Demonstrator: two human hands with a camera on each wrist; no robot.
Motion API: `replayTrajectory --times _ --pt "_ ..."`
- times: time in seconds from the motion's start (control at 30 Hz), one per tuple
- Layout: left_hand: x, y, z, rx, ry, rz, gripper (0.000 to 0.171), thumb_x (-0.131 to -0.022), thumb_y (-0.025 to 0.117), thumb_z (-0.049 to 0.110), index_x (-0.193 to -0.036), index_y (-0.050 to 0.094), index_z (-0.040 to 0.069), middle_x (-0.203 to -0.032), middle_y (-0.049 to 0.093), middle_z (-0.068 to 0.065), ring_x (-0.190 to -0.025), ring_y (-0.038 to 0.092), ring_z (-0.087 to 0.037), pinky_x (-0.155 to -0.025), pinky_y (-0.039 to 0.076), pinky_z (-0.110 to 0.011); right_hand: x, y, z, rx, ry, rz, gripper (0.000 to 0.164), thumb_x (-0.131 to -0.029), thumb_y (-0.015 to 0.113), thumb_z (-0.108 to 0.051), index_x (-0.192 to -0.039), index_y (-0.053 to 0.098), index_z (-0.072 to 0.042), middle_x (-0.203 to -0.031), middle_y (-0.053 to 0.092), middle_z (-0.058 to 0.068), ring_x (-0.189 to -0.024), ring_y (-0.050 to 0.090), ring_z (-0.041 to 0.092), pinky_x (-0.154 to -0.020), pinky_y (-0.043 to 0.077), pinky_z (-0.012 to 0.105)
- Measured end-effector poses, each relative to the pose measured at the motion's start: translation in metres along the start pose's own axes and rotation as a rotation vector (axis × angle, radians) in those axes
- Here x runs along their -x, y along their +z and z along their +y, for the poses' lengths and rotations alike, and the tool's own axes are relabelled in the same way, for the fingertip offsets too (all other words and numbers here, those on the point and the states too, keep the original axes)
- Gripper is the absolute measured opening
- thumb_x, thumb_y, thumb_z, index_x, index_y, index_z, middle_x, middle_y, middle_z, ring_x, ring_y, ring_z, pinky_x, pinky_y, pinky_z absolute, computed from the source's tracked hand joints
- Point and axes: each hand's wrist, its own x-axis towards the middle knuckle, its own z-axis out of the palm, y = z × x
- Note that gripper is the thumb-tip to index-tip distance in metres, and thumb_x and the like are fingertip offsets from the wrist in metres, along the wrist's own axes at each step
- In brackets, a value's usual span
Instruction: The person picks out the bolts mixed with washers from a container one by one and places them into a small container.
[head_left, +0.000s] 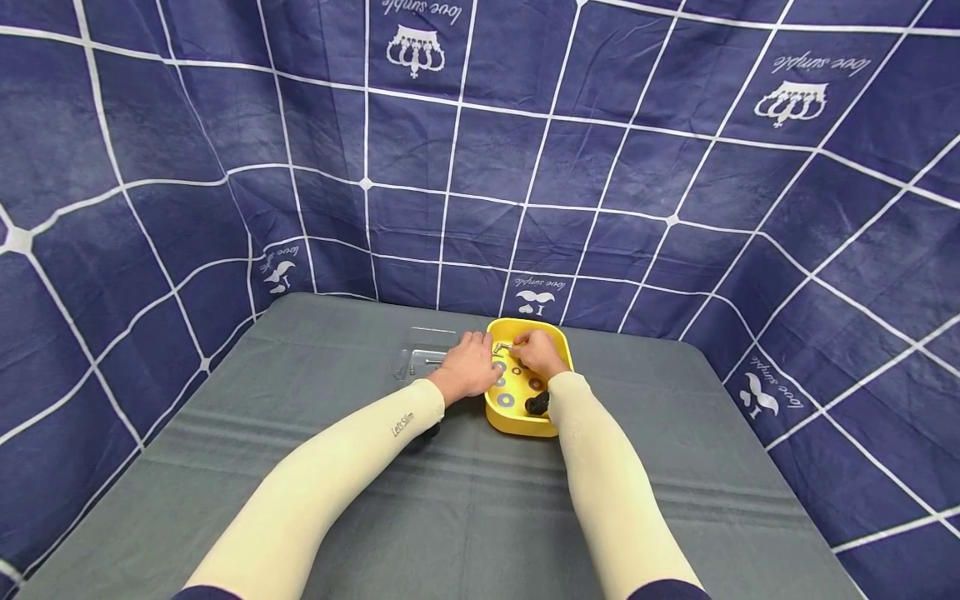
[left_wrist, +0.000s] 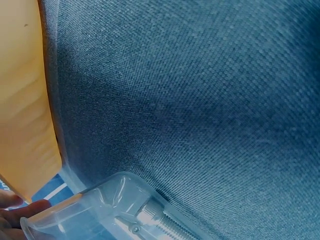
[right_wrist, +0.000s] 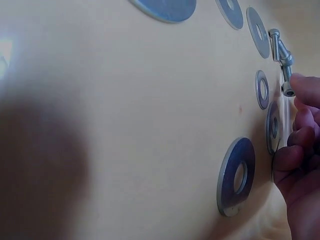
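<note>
A yellow bin (head_left: 522, 427) stands on the table with metal washers (right_wrist: 236, 176) and several silver socket-head screws (right_wrist: 285, 57) inside. My right hand (head_left: 537, 353) reaches into it, fingers curled, and pinches a screw by its head (right_wrist: 288, 90) at the bin's far left. Over the left rim lies my left hand (head_left: 471, 363), its fingers loosely bent and the thumb side overlapping the bin. A clear plastic tray (head_left: 405, 364) holding metal screws (left_wrist: 152, 215) sits beside the left hand, its right end hidden under that hand in the head view.
Black parts (head_left: 537, 404) lie in the bin's near right corner. A dark object (head_left: 429, 433) shows partly beneath the left forearm. The grey table (head_left: 300, 400) is enclosed at the back and sides by a blue checked cloth (head_left: 480, 150).
</note>
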Motion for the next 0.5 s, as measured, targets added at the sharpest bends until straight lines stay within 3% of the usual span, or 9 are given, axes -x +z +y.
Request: replayTrajectory --times 0.3,0.5 --pt "0.0003 -0.002 0.0009 -0.006 0.001 0.01 0.059 -0.097 0.056 0.039 -0.137 0.043 -0.002 -0.126 0.054 -0.018 -0.122 0.047 -0.032 -0.103 0.049 -0.045 -0.0022 0.0001 -0.0035 0.061 -0.006 0.002 0.017 -0.089 0.073 -0.013 -0.1 0.074 0.001 -0.084 0.068 0.009 -0.066 0.058 0.016 -0.056 0.044 0.02" --pt "0.0012 -0.0003 0.0004 -0.007 0.001 0.016 0.058 -0.098 0.057 0.039 -0.137 0.043 -0.002 -0.125 0.054 -0.018 -0.12 0.048 -0.032 -0.102 0.05 -0.045 -0.0032 0.0025 -0.0023 0.077 0.001 -0.014 0.014 -0.09 0.072 -0.014 -0.09 0.074 0.0 -0.074 0.065 0.005 -0.06 0.056 0.014 -0.052 0.044 0.02"
